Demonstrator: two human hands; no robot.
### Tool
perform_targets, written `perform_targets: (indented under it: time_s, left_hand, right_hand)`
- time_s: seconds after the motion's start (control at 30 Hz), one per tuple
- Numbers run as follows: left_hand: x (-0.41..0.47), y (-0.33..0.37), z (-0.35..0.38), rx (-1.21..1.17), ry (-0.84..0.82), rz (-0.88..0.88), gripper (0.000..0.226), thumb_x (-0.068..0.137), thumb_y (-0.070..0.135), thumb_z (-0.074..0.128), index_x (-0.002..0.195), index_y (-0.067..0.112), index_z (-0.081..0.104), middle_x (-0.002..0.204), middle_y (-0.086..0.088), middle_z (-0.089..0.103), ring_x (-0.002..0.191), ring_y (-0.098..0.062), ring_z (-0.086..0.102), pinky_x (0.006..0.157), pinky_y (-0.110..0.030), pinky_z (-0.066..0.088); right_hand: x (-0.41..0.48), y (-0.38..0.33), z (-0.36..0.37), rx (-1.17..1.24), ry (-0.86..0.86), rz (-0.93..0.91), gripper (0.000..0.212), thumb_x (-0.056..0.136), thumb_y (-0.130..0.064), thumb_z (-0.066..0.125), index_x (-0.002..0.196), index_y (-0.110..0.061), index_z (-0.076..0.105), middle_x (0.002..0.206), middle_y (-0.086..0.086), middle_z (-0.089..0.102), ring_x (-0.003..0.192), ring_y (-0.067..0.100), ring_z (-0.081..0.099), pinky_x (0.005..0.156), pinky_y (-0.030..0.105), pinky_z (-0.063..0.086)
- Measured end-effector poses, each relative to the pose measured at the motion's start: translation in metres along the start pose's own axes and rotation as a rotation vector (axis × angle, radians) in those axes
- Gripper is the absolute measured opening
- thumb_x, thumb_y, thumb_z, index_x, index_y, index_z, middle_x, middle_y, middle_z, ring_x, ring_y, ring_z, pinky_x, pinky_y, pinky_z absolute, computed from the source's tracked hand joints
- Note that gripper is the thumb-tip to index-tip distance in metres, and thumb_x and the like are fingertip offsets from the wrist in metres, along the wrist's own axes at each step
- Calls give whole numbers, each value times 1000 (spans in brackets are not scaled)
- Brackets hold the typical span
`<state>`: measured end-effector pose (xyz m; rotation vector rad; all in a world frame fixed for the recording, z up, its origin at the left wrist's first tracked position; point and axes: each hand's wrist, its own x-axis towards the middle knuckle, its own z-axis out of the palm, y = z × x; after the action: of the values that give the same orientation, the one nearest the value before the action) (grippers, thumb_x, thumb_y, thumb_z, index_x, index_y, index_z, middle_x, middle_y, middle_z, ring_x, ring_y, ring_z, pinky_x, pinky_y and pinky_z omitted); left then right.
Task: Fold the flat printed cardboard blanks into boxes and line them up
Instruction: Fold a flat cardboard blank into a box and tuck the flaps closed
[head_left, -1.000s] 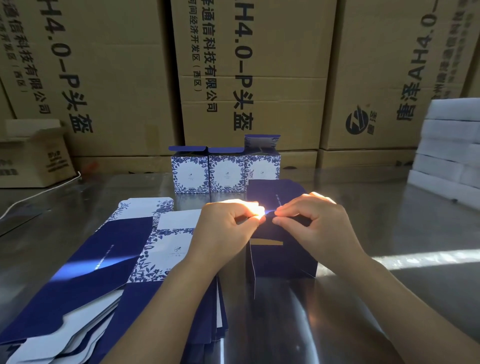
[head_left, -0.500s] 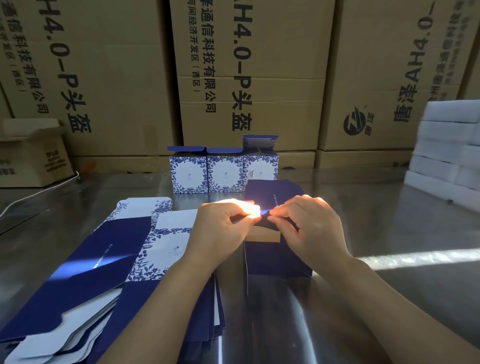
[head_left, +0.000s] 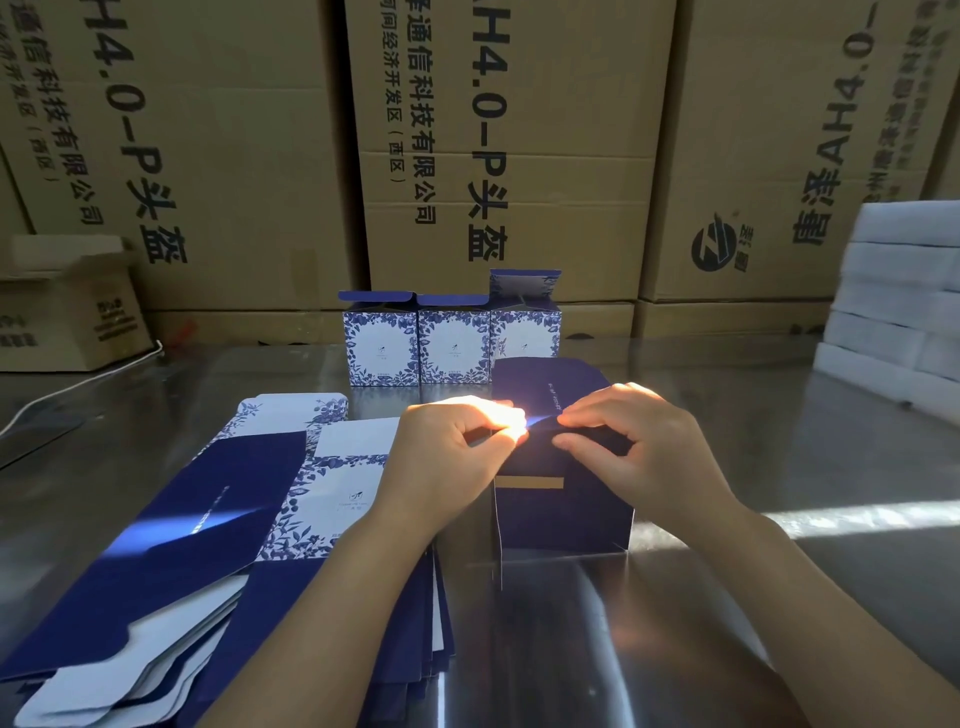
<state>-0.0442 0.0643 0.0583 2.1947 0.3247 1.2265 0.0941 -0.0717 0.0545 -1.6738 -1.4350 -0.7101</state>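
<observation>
Backdrop is a wall of big brown corrugated shipping cartons (head_left: 249, 156) with black Chinese print, stacked right behind a shiny metal tabletop (head_left: 779, 441) that has a stripe of sunlight across its right side. Dead centre of the frame stands the half-folded dark blue cardboard box (head_left: 561, 514), upright on the tabletop with one flap sticking up behind the fingers. Both hands are on its top edge. The left hand (head_left: 447, 457) has a closed grip, thumb and fingers pinching the cardboard, all blown out by the sun there. The right hand (head_left: 644, 452) pinches the same edge just beside it, fingers curled. Lower left of the frame is the fanned stack of flat blue-and-white printed cardboard blanks (head_left: 208, 519), with the left forearm crossing over its right edge. Behind the hands, a row of three folded blue floral boxes (head_left: 452, 343) stands side by side, touching, lids open. Far right there's a pile of white foam blocks (head_left: 904, 301), and at the left edge a small open brown carton (head_left: 67, 317) with a thin white cable (head_left: 78, 384) next to it.
</observation>
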Motion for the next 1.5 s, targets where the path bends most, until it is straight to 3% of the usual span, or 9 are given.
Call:
perform_targets:
  time_s: [0.37, 0.67, 1.0, 1.17, 1.3, 1.37, 1.5]
  left_hand:
    - [0, -1, 1, 20, -7, 1, 11, 80, 19, 72, 90, 19, 77, 88, 13, 72, 83, 5, 61, 73, -16, 50]
    - [0, -1, 1, -6, -20, -1, 12, 80, 18, 71, 90, 20, 77, 89, 18, 70, 87, 10, 61, 75, -6, 46]
    - [2, -1, 0, -46, -68, -77, 11, 80, 21, 70, 88, 22, 77, 90, 18, 71, 86, 6, 62, 81, -17, 51]
    - [1, -2, 0, -41, -49, -65, 8, 79, 22, 73, 86, 24, 77, 80, 23, 68, 78, 7, 62, 69, -9, 46]
    - [2, -2, 2, -45, -38, -69, 6, 78, 27, 75, 82, 23, 77, 70, 25, 66, 72, 6, 61, 61, -7, 41]
    - [2, -3, 3, -40, -35, -76, 5, 77, 29, 75, 79, 24, 76, 67, 24, 65, 71, 4, 60, 60, -11, 43]
    - [-1, -1, 6, -78, -100, -37, 9, 80, 26, 73, 88, 24, 76, 82, 2, 68, 81, -15, 61, 74, -42, 51]
  right_hand:
    - [1, -3, 1, -11, 8, 48, 7, 78, -26, 75, 81, -19, 76, 82, -12, 71, 80, 4, 61, 73, 17, 46]
    - [2, 2, -5, 88, -56, 48, 11, 79, -17, 76, 89, -19, 76, 88, -19, 66, 90, 0, 60, 82, 11, 43]
    - [2, -3, -5, 87, -38, 59, 12, 77, -25, 70, 87, -21, 76, 85, -28, 61, 89, 1, 59, 81, 8, 41]
    - [0, -10, 4, -40, -2, 49, 14, 80, -29, 68, 90, -23, 77, 84, -9, 64, 82, 6, 50, 79, 12, 36]
    - [0, -17, 10, -110, 81, 2, 12, 80, -25, 67, 83, -20, 77, 79, -5, 66, 77, 13, 53, 75, 25, 38]
    - [1, -19, 10, -112, 80, -3, 13, 81, -26, 65, 81, -20, 77, 78, -6, 67, 73, 16, 57, 73, 29, 41]
    - [3, -18, 9, -101, 31, -4, 15, 83, -29, 64, 84, -23, 78, 77, -9, 68, 73, 15, 58, 71, 35, 45]
